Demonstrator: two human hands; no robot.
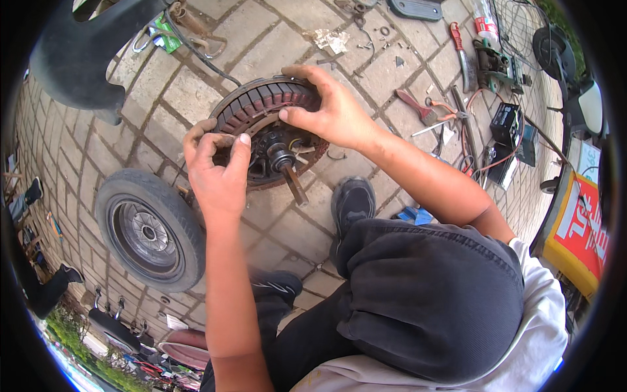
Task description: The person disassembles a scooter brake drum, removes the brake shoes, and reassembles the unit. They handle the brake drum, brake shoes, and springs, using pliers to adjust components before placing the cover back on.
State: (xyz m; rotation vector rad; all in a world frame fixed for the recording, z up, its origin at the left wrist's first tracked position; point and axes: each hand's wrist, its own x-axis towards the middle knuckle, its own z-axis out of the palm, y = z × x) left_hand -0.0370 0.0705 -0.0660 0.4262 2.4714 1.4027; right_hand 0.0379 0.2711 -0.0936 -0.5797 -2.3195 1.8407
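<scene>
Between my two hands is a round hub motor stator (264, 104), with dark red windings and black slots around its rim. A steel axle (287, 173) sticks out of its middle toward me. My left hand (219, 166) grips the near left side of the rim, fingers curled behind it and thumb in front. On the far right side, my right hand (326, 111) holds the rim between thumb and fingers. A black cable (202, 59) runs from behind the stator to the upper left. The stator's underside is hidden.
A wheel with a tyre (186, 245) lies left of my forearm on the paving. To the right are a red-handled knife (466, 62), a brush (418, 108), pliers (450, 116) and a black battery (506, 123). A black plastic fender (78, 59) juts in at upper left.
</scene>
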